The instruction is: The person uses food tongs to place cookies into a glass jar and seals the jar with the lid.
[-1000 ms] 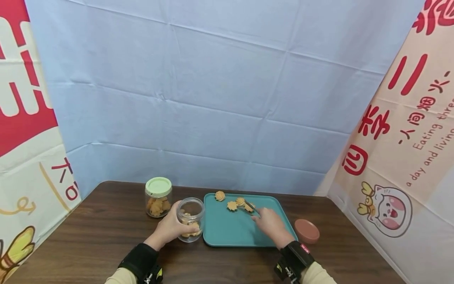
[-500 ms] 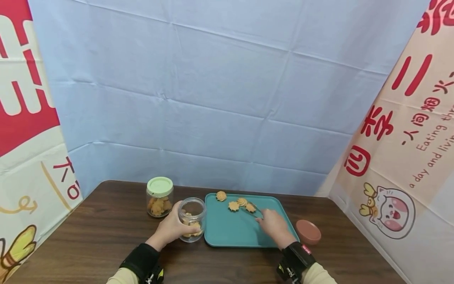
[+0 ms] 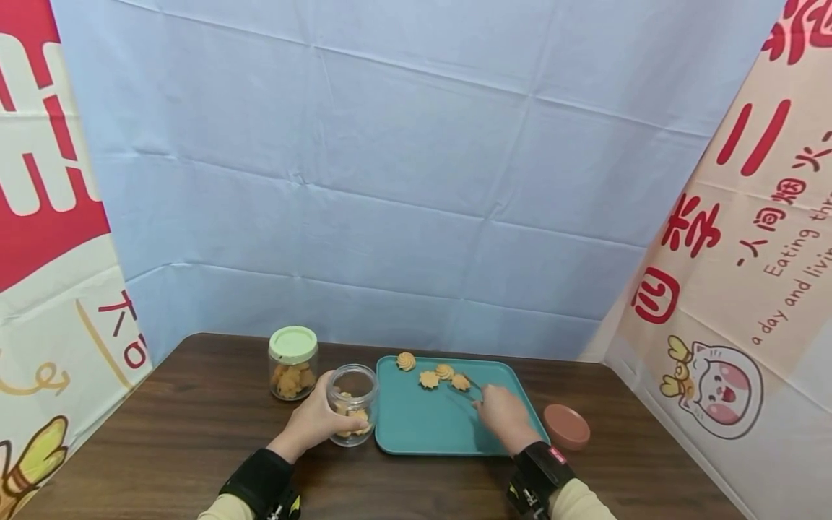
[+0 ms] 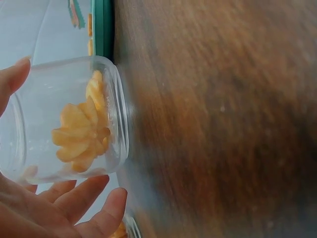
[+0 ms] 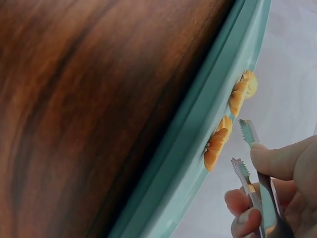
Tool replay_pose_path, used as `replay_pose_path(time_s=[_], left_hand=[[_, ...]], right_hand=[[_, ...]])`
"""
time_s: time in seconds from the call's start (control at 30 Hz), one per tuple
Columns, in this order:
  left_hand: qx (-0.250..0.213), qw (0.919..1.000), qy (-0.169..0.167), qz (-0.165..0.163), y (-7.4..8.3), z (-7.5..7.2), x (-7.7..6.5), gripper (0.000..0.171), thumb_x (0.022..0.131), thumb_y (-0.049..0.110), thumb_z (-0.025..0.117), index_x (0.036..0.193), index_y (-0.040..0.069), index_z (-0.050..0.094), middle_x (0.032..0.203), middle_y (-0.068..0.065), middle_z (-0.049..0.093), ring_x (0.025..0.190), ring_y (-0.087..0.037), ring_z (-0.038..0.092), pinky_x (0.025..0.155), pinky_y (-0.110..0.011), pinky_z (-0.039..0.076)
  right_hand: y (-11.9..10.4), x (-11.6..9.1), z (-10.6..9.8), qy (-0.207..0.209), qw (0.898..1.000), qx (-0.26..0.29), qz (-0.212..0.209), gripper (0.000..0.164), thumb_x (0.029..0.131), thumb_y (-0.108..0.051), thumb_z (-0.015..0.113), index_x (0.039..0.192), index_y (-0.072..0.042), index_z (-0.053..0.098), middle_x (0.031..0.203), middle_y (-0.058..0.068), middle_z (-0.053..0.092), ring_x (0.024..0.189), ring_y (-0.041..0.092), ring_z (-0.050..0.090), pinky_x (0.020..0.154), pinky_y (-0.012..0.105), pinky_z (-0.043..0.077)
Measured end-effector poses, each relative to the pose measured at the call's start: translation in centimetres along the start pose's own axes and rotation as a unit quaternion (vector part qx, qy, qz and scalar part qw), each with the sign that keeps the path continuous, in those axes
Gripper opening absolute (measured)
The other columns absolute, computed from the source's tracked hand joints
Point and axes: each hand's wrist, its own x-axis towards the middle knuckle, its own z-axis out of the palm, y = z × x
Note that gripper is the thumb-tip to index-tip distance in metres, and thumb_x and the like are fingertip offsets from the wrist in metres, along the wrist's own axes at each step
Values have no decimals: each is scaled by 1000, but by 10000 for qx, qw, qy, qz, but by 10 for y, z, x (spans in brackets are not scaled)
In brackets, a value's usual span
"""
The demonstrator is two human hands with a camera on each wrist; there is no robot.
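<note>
My left hand [image 3: 318, 417] grips a clear open jar [image 3: 353, 383] that stands upright on the table, its thumb across the front. Pale cookies [image 4: 79, 131] lie at the bottom of the jar. My right hand [image 3: 503, 413] holds metal tongs [image 5: 265, 193] over the teal tray [image 3: 429, 426]. The tongs' toothed tips are apart, with nothing between them in the right wrist view. Close by the tips is the rightmost swirl cookie [image 3: 460, 382]. Beside it lie a flower-shaped cookie [image 3: 429, 380] and a round one [image 3: 445, 371]; another cookie [image 3: 406, 361] sits at the tray's far left corner.
Left of the tray, behind my left hand, stands a second jar [image 3: 293, 375] of cookies with a green lid [image 3: 293, 344]. A reddish-brown lid [image 3: 566, 426] lies right of the tray on the dark wooden table [image 3: 162, 433]. Blue cloth [image 3: 390, 180] hangs behind the table.
The tongs have drawn slightly back from around the rightmost cookie, which stays on the tray. My left hand keeps its grip on the jar. The head view has shifted a little.
</note>
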Motion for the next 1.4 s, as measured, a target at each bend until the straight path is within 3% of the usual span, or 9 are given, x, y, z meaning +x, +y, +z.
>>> replay_pose_path(time_s=[0.2, 0.5, 0.83, 1.07, 1.3, 1.4], left_hand=[[-24, 10000, -31, 9, -2, 0, 0, 107, 71, 29, 88, 151, 1, 22, 129, -21, 51, 108, -37, 56, 83, -55, 48], [-24, 10000, -25, 59, -2, 3, 0, 107, 71, 29, 88, 151, 0, 21, 128, -22, 51, 107, -38, 57, 83, -55, 48], [-48, 10000, -43, 5, -3, 3, -2, 107, 71, 29, 88, 151, 1, 22, 127, -21, 53, 106, -36, 58, 82, -53, 49], [-69, 10000, -64, 25, -3, 2, -1, 107, 71, 28, 88, 151, 0, 22, 126, -21, 53, 105, -36, 58, 82, -53, 49], [-130, 9999, -74, 70, -2, 2, 0, 107, 71, 26, 88, 150, 0, 22, 124, -21, 53, 104, -36, 58, 81, -52, 49], [-154, 9998, -71, 62, -2, 1, 1, 105, 72, 25, 88, 150, 0, 22, 124, -20, 53, 104, -35, 58, 81, -52, 49]], right_hand=[[2, 5, 7, -37, 9999, 40, 120, 23, 93, -22, 67, 77, -5, 67, 61, 1, 49, 55, 15, 45, 49, 28, 35], [3, 6, 10, -191, 9994, -147, 252, 21, 94, -21, 65, 87, -2, 69, 70, 3, 53, 59, 17, 49, 50, 29, 38], [10, 13, 19, 151, 9991, -388, 13, 18, 92, -17, 68, 82, -2, 69, 74, 6, 63, 61, 17, 51, 52, 36, 45], [9, 14, 14, 366, 9985, -418, 22, 19, 91, -10, 66, 74, -3, 66, 73, 7, 63, 61, 18, 51, 53, 39, 48], [16, 14, 12, 398, 9988, -178, 238, 24, 91, -2, 58, 68, -7, 59, 68, 3, 52, 59, 18, 45, 48, 32, 38], [16, 12, 8, 390, 9990, -142, 184, 20, 90, -1, 59, 72, -7, 64, 70, 3, 56, 59, 18, 46, 49, 32, 39]])
